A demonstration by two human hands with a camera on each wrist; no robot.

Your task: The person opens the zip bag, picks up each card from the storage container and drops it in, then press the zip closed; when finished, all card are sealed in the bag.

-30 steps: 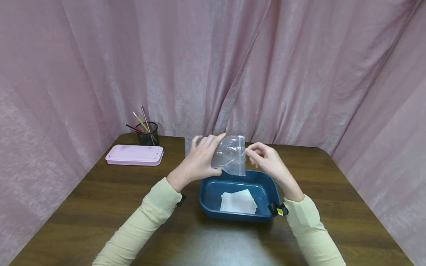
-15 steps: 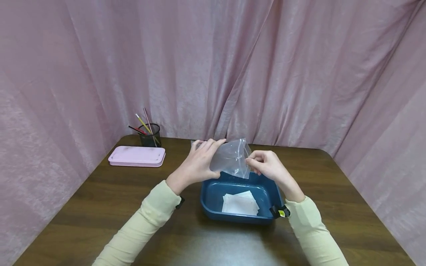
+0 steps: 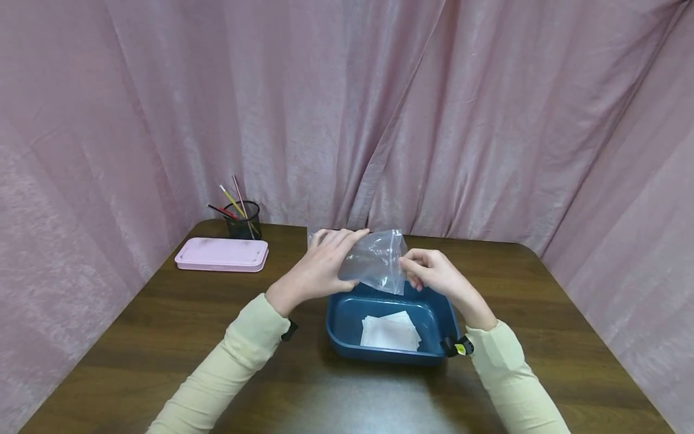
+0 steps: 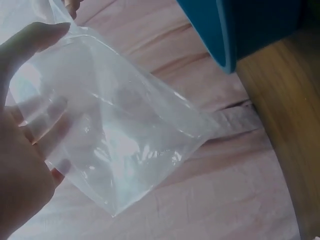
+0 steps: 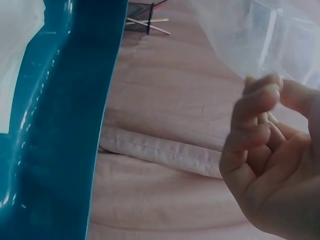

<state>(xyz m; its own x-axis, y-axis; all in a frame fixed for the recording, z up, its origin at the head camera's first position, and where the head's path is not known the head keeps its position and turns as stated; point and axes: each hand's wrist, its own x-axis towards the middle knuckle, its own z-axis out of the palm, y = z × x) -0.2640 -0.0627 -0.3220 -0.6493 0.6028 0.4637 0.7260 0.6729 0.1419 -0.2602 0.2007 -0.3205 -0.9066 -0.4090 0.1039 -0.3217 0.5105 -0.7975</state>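
Note:
A clear zip-lock plastic bag [image 3: 374,259] is held up sideways over the far side of a blue bin. My left hand [image 3: 317,265] grips its body, with the thumb on the near face and the fingers behind, as the left wrist view of the bag [image 4: 135,125] shows. At the zip end, my right hand [image 3: 436,274] pinches the edge of the mouth between thumb and forefinger. Its other fingers are curled in the right wrist view. White paper sheets [image 3: 389,333] lie in a loose stack inside the blue bin [image 3: 387,356].
On the back left of the wooden table [image 3: 303,392] is a pink pencil case [image 3: 222,253]. Behind it stands a black mesh pen cup [image 3: 244,226] with several pencils and pens. A pink curtain [image 3: 293,108] hangs around the table.
The bag's mouth has spread a little at the zip end, where it was flat before. Both hands and the bag have come slightly down; the paper stays in the bin.

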